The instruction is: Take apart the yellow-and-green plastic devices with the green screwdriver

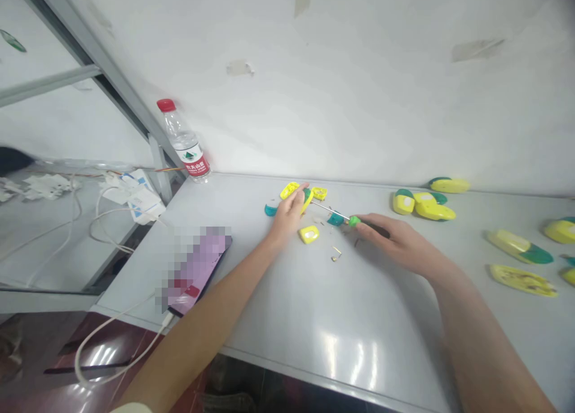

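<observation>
Yellow and green, a small piece [308, 201] is in the left hand [288, 214], over the far part of the table [291, 323]. The fingers are closed around it, with no gap to see — likely so it can't wobble. The right hand [398, 239] is wrapped snugly around the dark end of a screwdriver [354, 220]. Its thin metal rod points left at the piece, maybe because a straight push is easiest that way. I can't tell if the tip touches.

Right under and near the hands are loose parts: a teal part [335, 219], a yellow part [309, 234] with a white patch, and tiny bits [335, 257]. They seem to be kept close so they are easy to reach.

Farther right, more yellow and green pieces [435, 211] sit in a bunch, and a yellow shell [523, 280] lies with its hollow side up. They look set aside to leave room for the arms. On the left lies a phone [202, 272] — its cable [167, 322] hangs off the edge. A bottle [193, 155] stands by the wall [341, 101], maybe so nobody bumps it.
</observation>
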